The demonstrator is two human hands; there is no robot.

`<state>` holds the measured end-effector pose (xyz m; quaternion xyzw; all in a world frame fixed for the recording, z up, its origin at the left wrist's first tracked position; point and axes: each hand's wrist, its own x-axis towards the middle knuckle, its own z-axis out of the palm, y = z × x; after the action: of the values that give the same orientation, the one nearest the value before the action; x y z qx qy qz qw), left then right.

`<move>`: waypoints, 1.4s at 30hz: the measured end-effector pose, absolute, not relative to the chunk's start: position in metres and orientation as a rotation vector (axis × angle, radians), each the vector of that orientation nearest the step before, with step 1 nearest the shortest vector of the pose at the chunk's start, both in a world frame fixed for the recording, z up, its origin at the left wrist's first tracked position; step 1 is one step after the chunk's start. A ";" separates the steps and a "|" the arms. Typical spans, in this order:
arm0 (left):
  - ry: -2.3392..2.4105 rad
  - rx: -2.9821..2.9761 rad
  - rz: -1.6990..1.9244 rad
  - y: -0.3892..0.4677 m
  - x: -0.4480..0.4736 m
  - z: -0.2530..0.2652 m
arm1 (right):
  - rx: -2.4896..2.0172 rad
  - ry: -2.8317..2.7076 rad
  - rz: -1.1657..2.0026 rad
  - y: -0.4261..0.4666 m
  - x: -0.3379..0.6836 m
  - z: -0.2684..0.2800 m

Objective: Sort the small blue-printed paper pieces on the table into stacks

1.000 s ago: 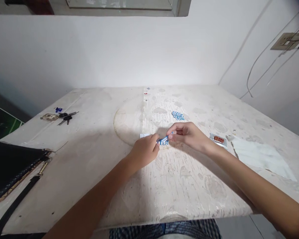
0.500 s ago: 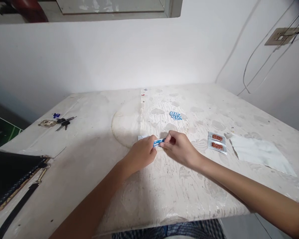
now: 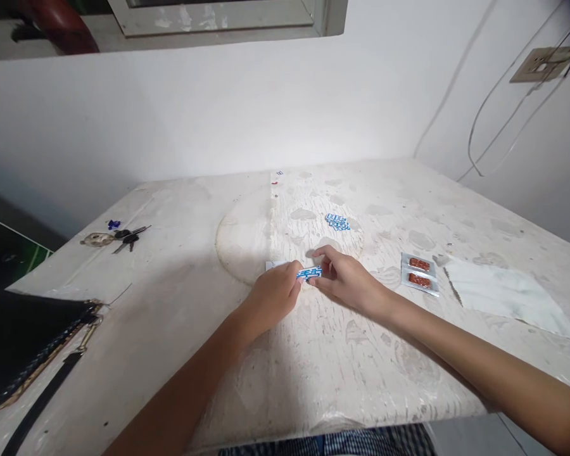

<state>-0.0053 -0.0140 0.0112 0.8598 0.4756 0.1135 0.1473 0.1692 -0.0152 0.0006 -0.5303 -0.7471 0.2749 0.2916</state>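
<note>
Above the middle of the table, my left hand is closed around a small white strip with blue markings, whose right end sticks out past the fingers. A pale flat piece shows behind that hand, mostly covered; whether it belongs to the strip I cannot tell. At the strip's right end is my right hand, its thumb and index finger apart. The thumb tip is close under the strip, and contact is unclear. Beyond the hands lie blue-and-white flat pieces in a small cluster.
A silver blister pack with two reddish-brown pieces lies right of my hands, beside a white cloth. Keys rest at the far left. Nearer is a black bag with a strap. A wall socket has cables hanging below.
My right index finger has lifted off the strip, and the thumb and finger have parted. More of the strip's blue-marked face shows now. The view has shifted slightly.
</note>
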 end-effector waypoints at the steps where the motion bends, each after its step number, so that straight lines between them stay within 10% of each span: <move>1: 1.366 2.484 0.318 -0.014 -0.005 0.012 | -1.408 -2.019 0.745 -0.014 0.170 0.001; 15: 1.146 3.058 0.447 -0.034 0.012 -0.003 | -1.245 -1.849 0.814 0.018 0.172 0.029; 26: 1.033 2.957 0.466 -0.036 0.013 -0.007 | -1.004 -2.752 0.628 0.048 0.097 0.039; 42: 1.481 2.595 0.350 -0.003 -0.008 0.005 | -1.157 -1.748 0.868 0.024 0.185 0.020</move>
<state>-0.0085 -0.0035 0.0048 0.8607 0.4912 0.1162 0.0667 0.1851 0.0238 0.0198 -0.4621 -0.6984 0.3466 0.4226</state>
